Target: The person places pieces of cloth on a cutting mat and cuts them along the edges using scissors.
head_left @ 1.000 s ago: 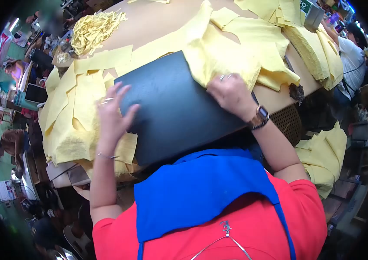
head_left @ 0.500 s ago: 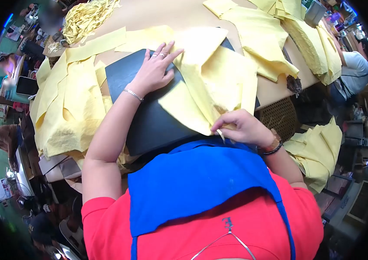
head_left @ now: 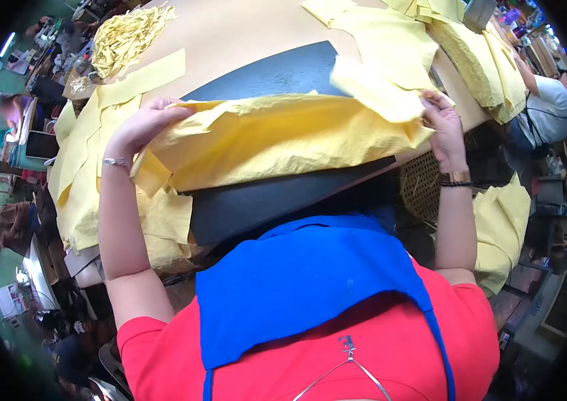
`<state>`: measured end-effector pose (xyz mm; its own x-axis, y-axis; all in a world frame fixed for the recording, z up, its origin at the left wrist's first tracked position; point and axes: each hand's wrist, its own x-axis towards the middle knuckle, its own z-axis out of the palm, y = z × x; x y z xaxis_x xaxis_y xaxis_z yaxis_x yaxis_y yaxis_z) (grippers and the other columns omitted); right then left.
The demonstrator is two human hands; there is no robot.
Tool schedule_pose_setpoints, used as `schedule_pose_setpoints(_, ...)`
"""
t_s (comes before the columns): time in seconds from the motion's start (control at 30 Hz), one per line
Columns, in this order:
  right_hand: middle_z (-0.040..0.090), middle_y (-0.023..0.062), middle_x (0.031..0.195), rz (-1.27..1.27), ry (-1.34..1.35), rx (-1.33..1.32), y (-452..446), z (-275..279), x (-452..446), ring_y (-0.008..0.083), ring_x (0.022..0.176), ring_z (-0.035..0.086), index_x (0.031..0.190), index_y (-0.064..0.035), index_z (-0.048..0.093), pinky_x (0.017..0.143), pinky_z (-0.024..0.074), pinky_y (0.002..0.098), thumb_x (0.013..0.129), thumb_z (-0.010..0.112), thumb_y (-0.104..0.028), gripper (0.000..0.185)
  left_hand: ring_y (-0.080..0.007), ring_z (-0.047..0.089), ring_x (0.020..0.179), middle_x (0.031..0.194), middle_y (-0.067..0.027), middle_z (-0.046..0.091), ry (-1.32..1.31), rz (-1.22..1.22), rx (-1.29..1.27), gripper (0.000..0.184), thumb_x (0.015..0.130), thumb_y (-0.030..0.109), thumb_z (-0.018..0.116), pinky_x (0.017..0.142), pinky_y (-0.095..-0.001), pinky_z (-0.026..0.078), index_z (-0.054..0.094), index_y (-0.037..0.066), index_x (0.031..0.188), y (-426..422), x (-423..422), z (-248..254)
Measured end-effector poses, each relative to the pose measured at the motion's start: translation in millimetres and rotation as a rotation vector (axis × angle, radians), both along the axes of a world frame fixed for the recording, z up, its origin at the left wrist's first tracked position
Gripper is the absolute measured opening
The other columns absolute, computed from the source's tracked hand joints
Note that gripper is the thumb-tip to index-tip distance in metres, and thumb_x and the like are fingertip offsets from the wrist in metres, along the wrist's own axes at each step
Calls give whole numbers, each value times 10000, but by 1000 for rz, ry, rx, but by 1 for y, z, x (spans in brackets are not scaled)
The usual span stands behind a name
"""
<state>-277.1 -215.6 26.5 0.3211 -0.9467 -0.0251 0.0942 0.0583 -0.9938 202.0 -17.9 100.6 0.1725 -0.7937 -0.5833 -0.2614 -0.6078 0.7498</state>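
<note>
A soft yellow leather-like sheet [head_left: 283,144] is stretched sideways and bowed between my two hands, above a dark board [head_left: 250,204]. My left hand [head_left: 148,123] is closed on its left end, the thumb and fingers partly hidden by wrist and folds. At the other end, my right hand [head_left: 445,120] pinches the right edge, where a lighter flap looks blurred. The board shows in front of the sheet and behind it.
Yellow pieces [head_left: 90,177] are heaped at the left, near a pile of thin yellow strips [head_left: 130,37]. More yellow sheets [head_left: 390,43] lie at the back right. A woven basket [head_left: 420,187] stands below the table edge. Another person [head_left: 544,107] is at the right.
The sheet lay on the board, with my left hand flat there and my right pinching its near corner. Now both hands hold it raised, spread apart to left and right.
</note>
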Motion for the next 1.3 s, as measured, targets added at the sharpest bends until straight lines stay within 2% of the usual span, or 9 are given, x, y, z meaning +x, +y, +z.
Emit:
schedule_pose_setpoints(0.1,659,37,952,54,63,31,-5,-38,23,63,819,619,1076,-2,607,728,522,221,898,630,-45,185,-155,642,876,933,-122,692,-698,-78,-56,487,810,377,666,810,-287,495,648,-43,1057,6,1,-30)
schedule_pose_setpoints(0.43,679,36,837,11,436,-73,-10,-40,16,73,721,620,1027,8,629,667,500,200,890,641,-74,160,-129,582,855,976,-47,640,-581,-50,-302,275,909,204,588,801,-278,474,603,32,1122,15,48,-60)
schedule_pose_setpoints(0.53,689,86,823,49,742,-289,-5,-27,-9,162,739,655,983,7,653,695,519,275,855,654,-91,161,-159,562,1034,1177,-85,602,-709,346,-513,415,941,272,556,903,-276,444,538,27,1276,51,106,-10)
schedule_pose_setpoints(0.7,655,182,1078,-17,1486,-484,1,37,-70,315,1011,629,1044,-38,670,907,486,389,824,663,-167,255,-255,554,1160,1289,-125,549,-58,914,-679,371,982,160,403,986,-377,460,498,37,1319,195,243,67)
schedule_pose_setpoints(0.83,558,191,1285,-252,1213,-857,-21,32,-48,331,1224,510,1165,-11,606,1026,400,371,837,685,-267,424,-252,559,1145,1277,-149,559,-614,1032,-509,393,997,211,420,959,-359,462,479,15,1332,285,296,34)
schedule_pose_setpoints(0.9,594,187,1233,-402,1317,-962,-28,16,-18,327,1157,561,1145,-17,618,1014,409,384,841,679,-259,393,-257,548,1154,1278,-175,556,-1153,538,-192,447,988,266,474,991,-334,423,464,-22,1331,333,343,-13)
schedule_pose_setpoints(1.0,651,183,1115,-181,1204,-558,-45,3,8,328,1033,617,1122,-38,638,986,419,397,837,672,-213,337,-319,480,1247,1346,-238,494,-1072,651,-125,594,945,361,549,1052,-357,360,418,-41,1362,312,304,-57)
schedule_pose_setpoints(1.1,682,176,991,-174,896,-1015,-24,-5,54,332,901,643,1099,-55,654,919,452,393,836,643,-135,275,-362,462,1255,1343,-236,490,-1649,476,-88,568,938,351,559,1061,-398,358,436,-8,1361,231,176,-23)
schedule_pose_setpoints(1.3,672,189,950,307,332,-796,90,-1,138,317,858,655,1170,-80,620,803,501,392,830,597,-85,341,-317,542,1175,1248,-195,581,-1143,71,-689,407,902,232,635,1015,-393,396,566,4,1233,81,-5,-10)
